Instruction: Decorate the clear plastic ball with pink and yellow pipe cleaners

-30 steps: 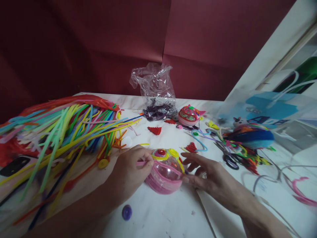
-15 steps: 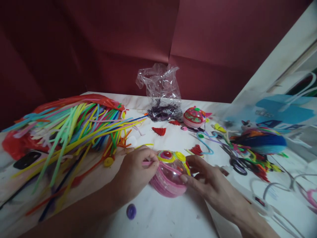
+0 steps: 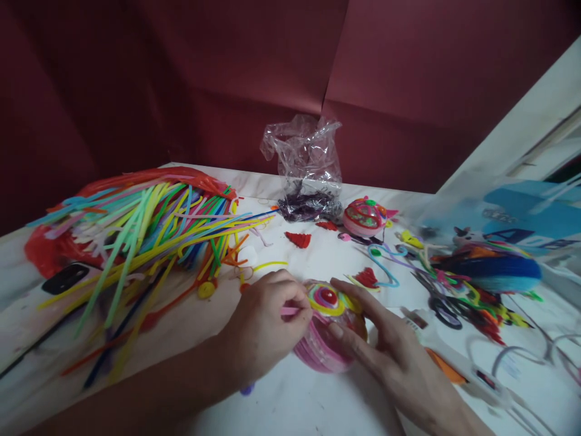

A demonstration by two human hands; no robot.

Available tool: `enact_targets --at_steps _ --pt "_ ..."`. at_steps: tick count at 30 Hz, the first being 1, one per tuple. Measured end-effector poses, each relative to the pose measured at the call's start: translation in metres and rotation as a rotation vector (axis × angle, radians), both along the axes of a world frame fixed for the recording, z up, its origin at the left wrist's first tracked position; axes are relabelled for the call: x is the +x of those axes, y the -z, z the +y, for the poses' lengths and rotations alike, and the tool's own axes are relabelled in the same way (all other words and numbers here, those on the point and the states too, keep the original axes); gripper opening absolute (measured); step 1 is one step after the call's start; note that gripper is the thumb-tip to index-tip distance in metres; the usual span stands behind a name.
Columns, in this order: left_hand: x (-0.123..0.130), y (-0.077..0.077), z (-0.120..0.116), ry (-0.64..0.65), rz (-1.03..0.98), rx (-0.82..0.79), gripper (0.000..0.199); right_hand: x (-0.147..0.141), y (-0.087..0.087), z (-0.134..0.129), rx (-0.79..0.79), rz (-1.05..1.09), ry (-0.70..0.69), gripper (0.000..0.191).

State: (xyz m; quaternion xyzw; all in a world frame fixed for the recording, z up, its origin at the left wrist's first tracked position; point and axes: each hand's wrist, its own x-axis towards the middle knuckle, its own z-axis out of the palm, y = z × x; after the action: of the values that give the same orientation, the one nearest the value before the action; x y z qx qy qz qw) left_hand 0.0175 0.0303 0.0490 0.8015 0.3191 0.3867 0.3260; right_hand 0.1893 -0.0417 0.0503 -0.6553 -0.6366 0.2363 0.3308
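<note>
A clear plastic ball (image 3: 322, 351), its lower half wrapped in pink pipe cleaner, sits in front of me. On its upper part is a ringed eye (image 3: 327, 298) of red, purple and yellow. My left hand (image 3: 272, 315) pinches a pink pipe cleaner (image 3: 289, 311) against the ball's left side. Around the right side, my right hand (image 3: 385, 345) grips the ball with thumb in front and fingers over the top. A purple round piece (image 3: 247, 390) is partly hidden behind my left forearm.
Pipe cleaners (image 3: 149, 236) spill from a red bag at left, over a phone (image 3: 68, 277). Behind stand a clear plastic bag (image 3: 308, 163) and another decorated ball (image 3: 364, 218). Scissors (image 3: 442, 309), a white glue gun (image 3: 467, 366) with cable and a blue bundle (image 3: 503, 266) lie right.
The view has shifted, so the table's things appear further right. The ball is tilted differently, its eye turned more towards me. My right fingers reach further over its top; the left still pinches the pink pipe cleaner.
</note>
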Motion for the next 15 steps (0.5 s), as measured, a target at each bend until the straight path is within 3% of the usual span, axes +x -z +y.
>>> enact_targets --at_steps 4,8,12,15 --pt "0.001 -0.002 -0.002 -0.011 -0.004 -0.019 0.018 0.006 0.001 0.0 -0.018 0.073 -0.036 0.061" --pt "-0.002 -0.008 -0.002 0.069 -0.025 -0.116 0.009 0.009 0.001 0.001 -0.046 0.162 -0.045 0.06" --pt "-0.007 -0.007 0.004 0.261 -0.068 -0.314 0.045 0.011 0.003 0.005 -0.061 0.237 -0.034 0.059" --pt "-0.011 0.0 0.013 0.462 -0.169 -0.431 0.056 0.012 0.005 0.008 -0.055 0.279 -0.016 0.058"
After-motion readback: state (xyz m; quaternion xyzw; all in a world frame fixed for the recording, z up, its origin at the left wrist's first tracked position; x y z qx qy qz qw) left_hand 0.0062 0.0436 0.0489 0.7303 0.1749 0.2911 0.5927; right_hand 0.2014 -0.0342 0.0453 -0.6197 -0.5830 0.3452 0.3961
